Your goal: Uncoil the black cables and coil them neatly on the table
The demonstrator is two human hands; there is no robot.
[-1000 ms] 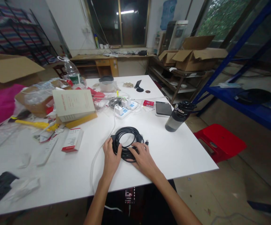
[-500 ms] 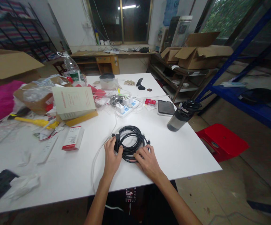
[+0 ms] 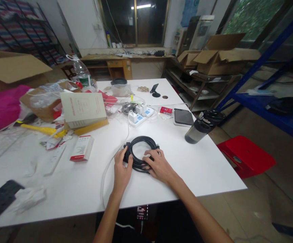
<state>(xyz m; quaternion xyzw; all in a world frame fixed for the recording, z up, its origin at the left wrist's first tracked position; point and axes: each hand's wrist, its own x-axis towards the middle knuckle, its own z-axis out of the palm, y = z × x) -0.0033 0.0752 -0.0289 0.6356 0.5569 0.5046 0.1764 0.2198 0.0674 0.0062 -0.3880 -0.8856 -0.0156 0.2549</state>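
Fingers of the left hand [image 3: 121,170] and right hand [image 3: 159,167] are curled over the near half of a ring of cable, each set clamped on its own part of the bundle: the left with thumb and fingertips about the left side, the right bent over the lower right, tips reaching towards the hole. White table [image 3: 187,168] beneath bears it all. On it the coiled black cable [image 3: 144,138] lies between the two hands and slightly beyond them; being round, it has no clear long axis, and neither hand is plainly nearer. Well apart on the right stands a tumbler [image 3: 204,126]; beyond the coil sits a power strip [image 3: 141,118], and to the left a red-and-white box [image 3: 82,148]. Closest to being in the way is a white cord [image 3: 105,172] just outside the left hand. Smallest, a black connector [image 3: 128,144] pokes up beside the left fingertips.
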